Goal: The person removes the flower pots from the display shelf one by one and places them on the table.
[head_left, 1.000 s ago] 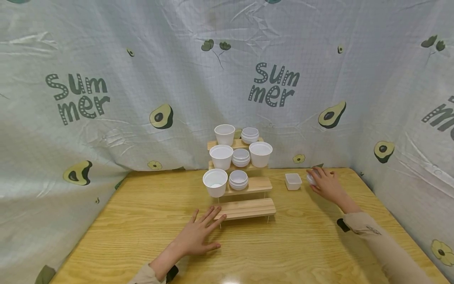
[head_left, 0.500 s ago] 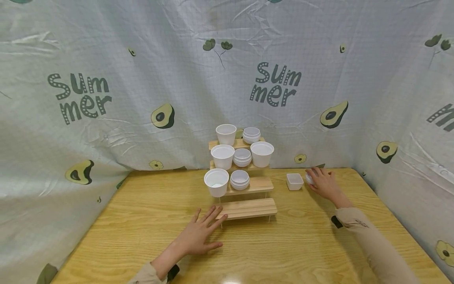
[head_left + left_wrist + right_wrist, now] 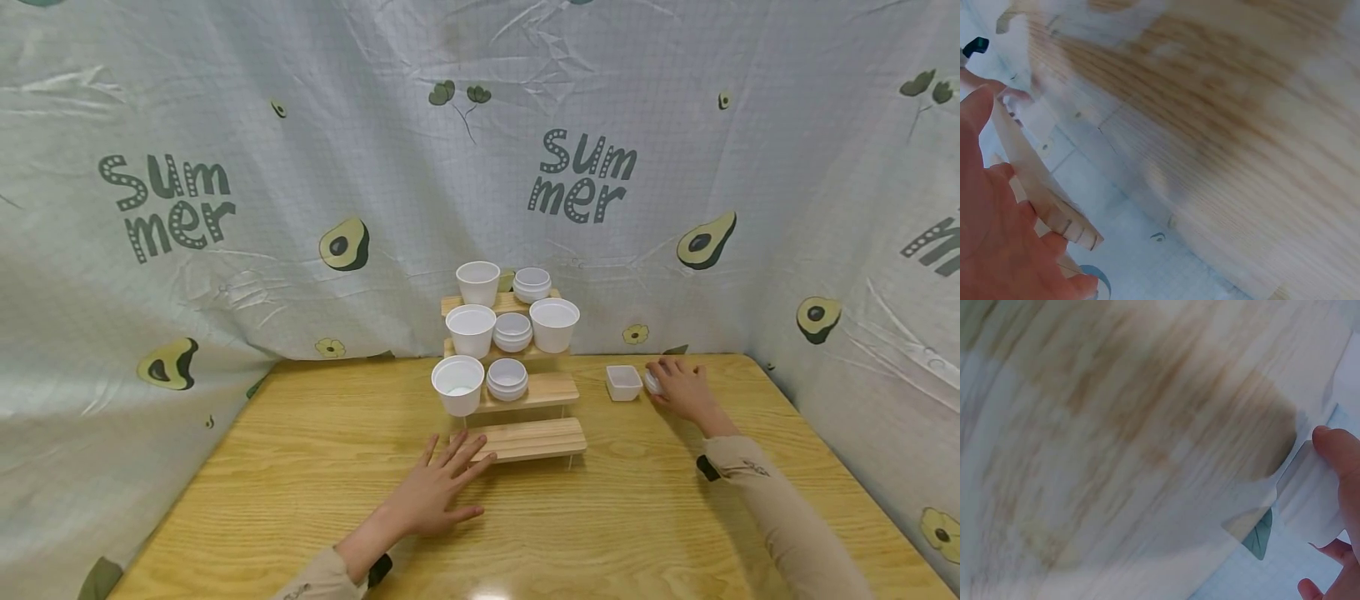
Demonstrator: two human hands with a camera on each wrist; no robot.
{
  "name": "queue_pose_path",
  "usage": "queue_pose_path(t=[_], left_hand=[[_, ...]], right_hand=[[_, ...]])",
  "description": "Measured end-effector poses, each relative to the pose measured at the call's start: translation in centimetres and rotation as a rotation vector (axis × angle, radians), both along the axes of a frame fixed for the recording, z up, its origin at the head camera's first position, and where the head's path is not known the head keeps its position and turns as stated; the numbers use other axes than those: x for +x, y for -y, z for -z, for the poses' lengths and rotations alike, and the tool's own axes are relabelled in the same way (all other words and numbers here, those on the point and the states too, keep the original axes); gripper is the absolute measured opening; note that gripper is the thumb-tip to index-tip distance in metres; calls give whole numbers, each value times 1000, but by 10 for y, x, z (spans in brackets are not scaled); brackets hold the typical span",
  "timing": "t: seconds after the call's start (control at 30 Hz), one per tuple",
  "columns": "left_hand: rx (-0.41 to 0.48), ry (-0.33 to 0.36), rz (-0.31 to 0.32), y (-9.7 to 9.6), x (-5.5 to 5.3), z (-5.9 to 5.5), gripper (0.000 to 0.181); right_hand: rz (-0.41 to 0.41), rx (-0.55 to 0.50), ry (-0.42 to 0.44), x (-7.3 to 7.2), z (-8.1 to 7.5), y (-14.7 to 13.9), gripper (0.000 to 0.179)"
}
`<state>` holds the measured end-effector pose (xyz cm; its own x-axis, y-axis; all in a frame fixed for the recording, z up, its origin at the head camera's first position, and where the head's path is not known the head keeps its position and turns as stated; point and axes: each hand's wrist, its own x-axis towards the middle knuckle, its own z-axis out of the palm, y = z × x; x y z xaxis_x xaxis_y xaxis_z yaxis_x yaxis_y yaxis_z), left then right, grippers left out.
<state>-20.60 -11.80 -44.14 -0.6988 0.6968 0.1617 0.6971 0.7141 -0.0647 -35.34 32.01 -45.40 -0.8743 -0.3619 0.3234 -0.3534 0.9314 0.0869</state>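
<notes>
My left hand (image 3: 438, 492) has its fingers spread, the fingertips on the left end of the lowest step of a wooden tiered stand (image 3: 525, 440). In the left wrist view, those fingers lie along the pale wooden board (image 3: 1063, 219). At the right rear of the table, my right hand (image 3: 682, 392) grips a small white tub (image 3: 652, 383), partly hidden under the fingers. The right wrist view has the tub (image 3: 1310, 494) pinched between thumb and fingers. Just left of it stands a square white container (image 3: 623, 383).
Several white cups and small round tubs stand on the upper steps, among them a cup (image 3: 458, 385) and a tub (image 3: 507, 380) on the second step up. A printed cloth (image 3: 420, 183) hangs behind and beside the wooden table (image 3: 322, 450).
My left hand has slid slightly right along the lowest step. The right hand, still holding the small tub, has shifted very little. The cups on the stand have stayed put.
</notes>
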Motion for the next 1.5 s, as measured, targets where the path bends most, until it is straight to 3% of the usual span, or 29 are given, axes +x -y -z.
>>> queue_pose_path(t=[0.13,0.43,0.9,1.5], left_hand=[[0,8,-2,0,0,0,67],[25,-52,30,1,0,3,67],[35,-32,25,3,0,2,68],[42,1,14,2,0,3,69]], right_hand=[[12,-5,15,1,1,0,45],[9,-15,3,3,2,0,46],[20,8,-5,0,4,-1,51],[-97,15,-134,17,-7,-2,55]])
